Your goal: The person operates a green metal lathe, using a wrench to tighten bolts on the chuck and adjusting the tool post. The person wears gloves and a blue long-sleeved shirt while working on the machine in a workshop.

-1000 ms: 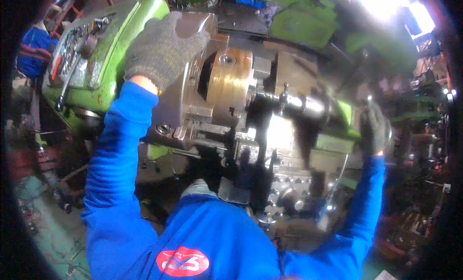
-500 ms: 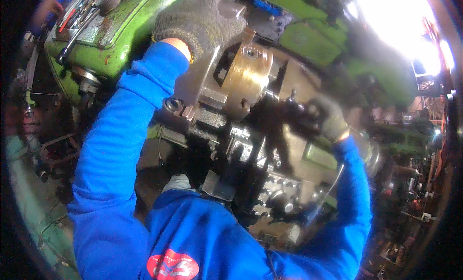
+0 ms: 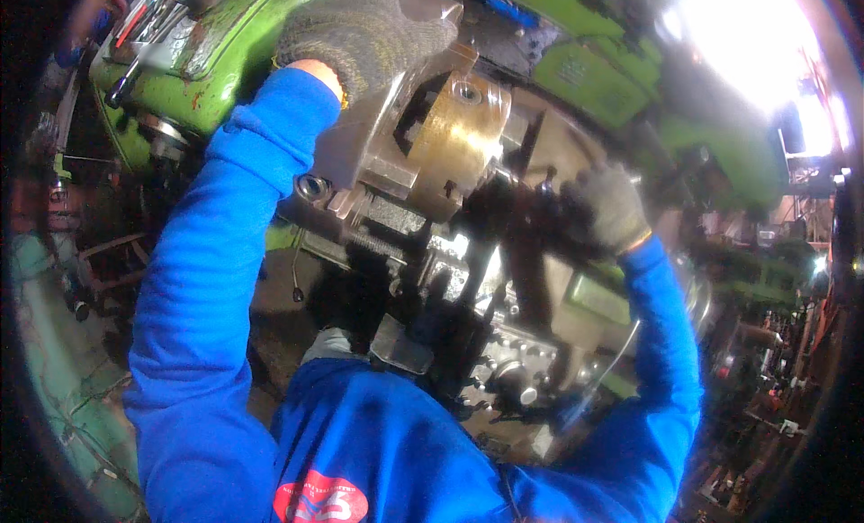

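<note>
My left hand [image 3: 360, 41], in a grey knit glove, lies over the upper rim of a large steel lathe chuck [image 3: 355, 154]. Its fingers run past the top edge and stay hidden. A brass-coloured round workpiece [image 3: 459, 145] with a hole in its face sits between the chuck's stepped jaws. Right of it, my gloved right hand [image 3: 614, 208] is curled, slightly blurred, beside a dark tool holder [image 3: 522, 212]. What its fingers close around is hidden, though a short bright metal end shows at the knuckles.
The green lathe headstock [image 3: 207, 91] stands at upper left, with wrenches and other tools [image 3: 148, 37] on top. Below the workpiece is the carriage with knobs and levers [image 3: 513, 379]. A bright lamp [image 3: 747, 46] glares at upper right. Cluttered racks [image 3: 792, 361] line the right side.
My right hand has moved slightly up, its back now turned more into view. My left hand has shifted slightly up and left, still on the chuck. The workpiece looks nearly unmoved.
</note>
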Motion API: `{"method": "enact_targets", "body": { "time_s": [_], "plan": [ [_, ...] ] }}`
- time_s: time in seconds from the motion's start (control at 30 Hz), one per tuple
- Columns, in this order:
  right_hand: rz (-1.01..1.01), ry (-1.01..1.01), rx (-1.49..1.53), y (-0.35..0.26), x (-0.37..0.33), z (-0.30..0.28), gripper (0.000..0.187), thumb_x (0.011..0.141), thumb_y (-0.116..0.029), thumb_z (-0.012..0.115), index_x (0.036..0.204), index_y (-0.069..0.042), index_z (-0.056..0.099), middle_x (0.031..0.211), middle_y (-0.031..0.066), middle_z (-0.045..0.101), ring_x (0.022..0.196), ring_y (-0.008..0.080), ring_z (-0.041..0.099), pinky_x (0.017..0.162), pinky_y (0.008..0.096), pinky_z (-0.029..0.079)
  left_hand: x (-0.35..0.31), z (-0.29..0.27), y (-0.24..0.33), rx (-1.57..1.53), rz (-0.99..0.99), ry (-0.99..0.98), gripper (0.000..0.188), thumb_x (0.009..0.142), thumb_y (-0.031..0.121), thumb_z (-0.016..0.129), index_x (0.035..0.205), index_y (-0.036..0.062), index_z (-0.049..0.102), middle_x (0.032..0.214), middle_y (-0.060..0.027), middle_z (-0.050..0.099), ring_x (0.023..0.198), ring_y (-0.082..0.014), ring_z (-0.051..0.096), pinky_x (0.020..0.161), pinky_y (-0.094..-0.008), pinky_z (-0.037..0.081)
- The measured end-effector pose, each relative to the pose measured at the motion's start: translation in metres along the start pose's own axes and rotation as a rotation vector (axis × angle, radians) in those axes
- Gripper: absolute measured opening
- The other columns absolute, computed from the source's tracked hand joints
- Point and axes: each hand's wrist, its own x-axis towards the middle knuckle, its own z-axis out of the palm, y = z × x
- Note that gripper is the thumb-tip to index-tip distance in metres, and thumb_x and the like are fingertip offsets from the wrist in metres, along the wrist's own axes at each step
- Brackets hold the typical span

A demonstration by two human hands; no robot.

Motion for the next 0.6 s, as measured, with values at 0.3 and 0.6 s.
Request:
{"method": "enact_targets", "body": {
  "time_s": [0.3,0.6],
  "plan": [
    [0.134,0.005,0.067,0.002,-0.003,0.031,0.027,0.084,-0.035,0.072,0.096,-0.011,0.067,0.091,0.0158,0.066,0.090,0.0382,0.064,0.080,0.0514,0.050,0.022,0.047,-0.025,-0.177,0.117,0.224,0.059,0.090,0.061,0.064,0.118,0.0098,0.073,0.112,-0.0202,0.074,0.108,-0.0406,0.069,0.095,-0.0485,0.054],
    [0.351,0.226,0.119,0.052,-0.053,0.038,0.042,0.087,-0.047,0.068,0.084,-0.005,0.069,0.102,0.0237,0.068,0.096,0.0435,0.063,0.082,0.0546,0.048,0.015,0.037,-0.015,0.104,0.216,0.543,0.055,0.087,0.055,0.068,0.120,0.0110,0.063,0.115,-0.0165,0.062,0.110,-0.0380,0.061,0.092,-0.0539,0.048]
  ]
}}
